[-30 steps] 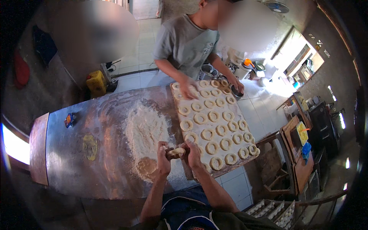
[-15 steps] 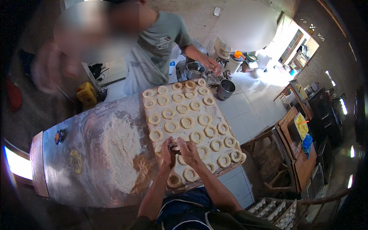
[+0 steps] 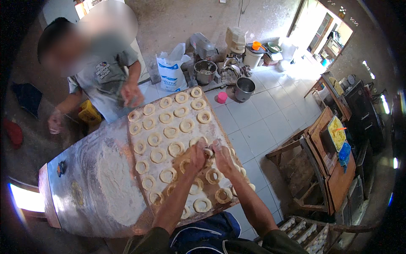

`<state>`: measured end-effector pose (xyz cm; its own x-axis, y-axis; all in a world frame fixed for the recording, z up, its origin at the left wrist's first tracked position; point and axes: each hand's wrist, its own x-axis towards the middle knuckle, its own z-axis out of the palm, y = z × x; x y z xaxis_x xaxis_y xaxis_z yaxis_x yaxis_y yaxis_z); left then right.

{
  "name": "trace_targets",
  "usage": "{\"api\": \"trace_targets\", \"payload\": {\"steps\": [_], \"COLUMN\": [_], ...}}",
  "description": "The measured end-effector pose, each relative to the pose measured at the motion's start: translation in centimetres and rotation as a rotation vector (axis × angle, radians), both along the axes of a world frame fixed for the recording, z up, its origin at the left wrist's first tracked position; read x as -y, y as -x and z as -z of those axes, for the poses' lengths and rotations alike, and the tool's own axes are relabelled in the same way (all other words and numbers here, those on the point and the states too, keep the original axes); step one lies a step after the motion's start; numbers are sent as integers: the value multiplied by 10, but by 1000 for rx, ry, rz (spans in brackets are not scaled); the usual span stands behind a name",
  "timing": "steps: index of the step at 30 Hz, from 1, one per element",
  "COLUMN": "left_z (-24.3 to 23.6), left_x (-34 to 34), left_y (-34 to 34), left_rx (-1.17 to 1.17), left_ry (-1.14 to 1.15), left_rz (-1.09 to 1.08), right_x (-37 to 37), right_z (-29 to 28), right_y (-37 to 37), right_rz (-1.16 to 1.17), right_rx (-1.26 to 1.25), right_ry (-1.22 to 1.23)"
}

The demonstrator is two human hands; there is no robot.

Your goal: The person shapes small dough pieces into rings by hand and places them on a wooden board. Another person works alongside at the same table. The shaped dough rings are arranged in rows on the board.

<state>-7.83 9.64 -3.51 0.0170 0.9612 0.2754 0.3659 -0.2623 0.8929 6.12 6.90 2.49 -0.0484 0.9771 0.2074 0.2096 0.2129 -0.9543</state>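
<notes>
Many pale dough rings [image 3: 170,149] lie in rough rows on a floured wooden board [image 3: 213,130]. Over the right part of the board, my two hands come close together. My left hand [image 3: 198,157] has its fingers curled around a piece of dough [image 3: 208,151], probably a ring, which is mostly hidden. On the other side of that dough, my right hand [image 3: 222,157] is closed with its fingers bent against it. The hands cover some of the rings beneath them.
The board rests on a metal-topped table [image 3: 89,169] with spread flour [image 3: 116,186]. A co-worker [image 3: 99,80] stands at the far left. Beyond the board are a white sack [image 3: 171,73], metal pots [image 3: 244,89] and a pink cup [image 3: 221,98]. A wooden stand [image 3: 313,169] is at right.
My hands have moved to the right across the board and stay close together. The co-worker has shifted left, away from the board's far edge. My view has turned, showing more floor and wall.
</notes>
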Motion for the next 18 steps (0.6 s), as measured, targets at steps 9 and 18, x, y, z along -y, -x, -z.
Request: {"api": "trace_targets", "payload": {"steps": [9, 18], "left_z": [-52, -48], "left_x": [-78, -44], "left_y": [-25, 44], "left_rx": [-618, -577], "left_ry": [352, 212], "left_rz": [-260, 35], "right_x": [-65, -17], "right_z": [22, 24], "right_y": [-57, -98], "right_rz": [214, 152], "right_rx": [754, 413], "right_ry": [153, 392]}}
